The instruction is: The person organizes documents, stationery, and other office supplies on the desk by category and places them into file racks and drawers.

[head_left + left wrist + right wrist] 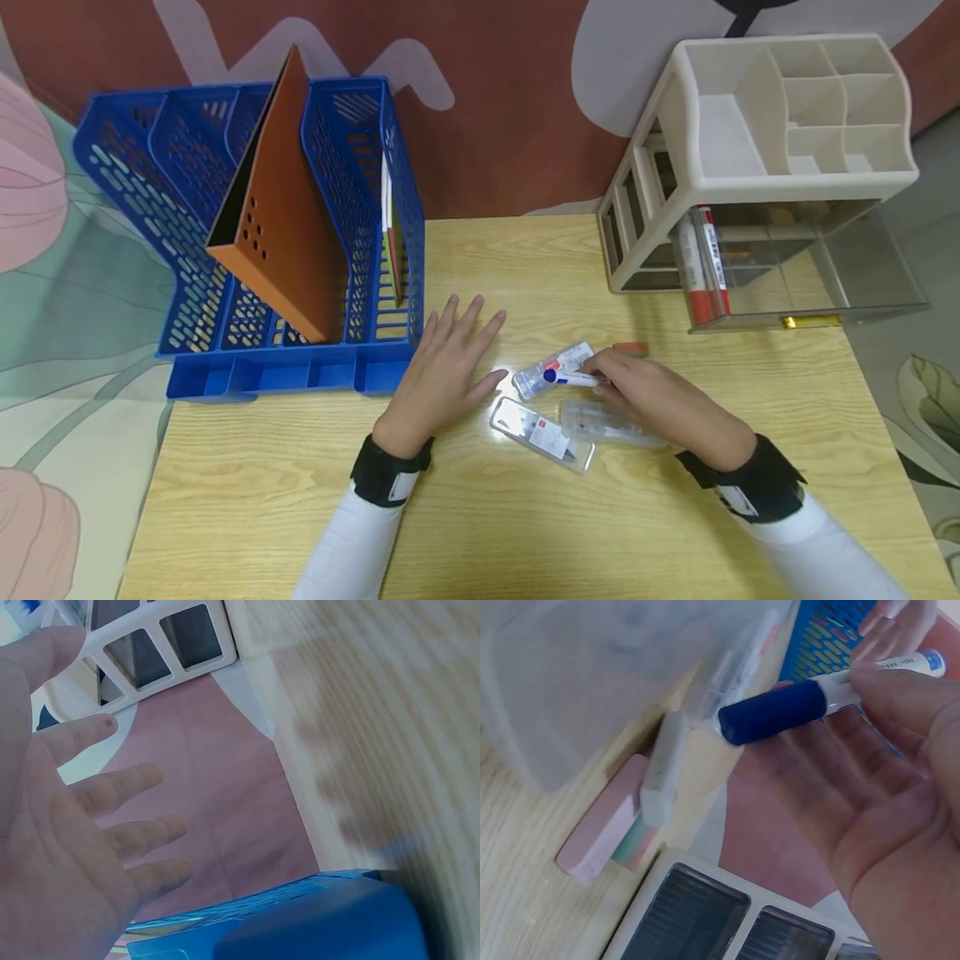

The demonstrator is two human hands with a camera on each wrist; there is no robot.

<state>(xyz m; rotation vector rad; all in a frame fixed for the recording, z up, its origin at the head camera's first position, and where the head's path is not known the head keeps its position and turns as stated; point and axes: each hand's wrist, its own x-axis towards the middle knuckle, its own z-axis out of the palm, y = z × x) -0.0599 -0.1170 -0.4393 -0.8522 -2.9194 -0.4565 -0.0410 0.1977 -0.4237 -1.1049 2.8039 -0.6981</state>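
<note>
My right hand [660,398] pinches a white marker with blue ends [573,378] above several clear plastic cases. In the right wrist view, the marker's blue cap [774,712] points left, held between thumb and fingers of the hand [892,825]. One clear case [542,435] lies nearest the front; another case [600,421] is beside it, and a third [551,371] lies beneath the marker. My left hand [442,379] has its fingers spread and holds nothing, beside the blue rack; its palm [60,847] shows in the left wrist view.
A blue rack [292,367] at left holds an orange folder [285,225] and thin booklets [392,242]. At right, a white organizer [693,167] has a clear drawer [810,315] pulled out, with red-and-white markers [705,267] inside. Erasers [604,817] lie near the cases.
</note>
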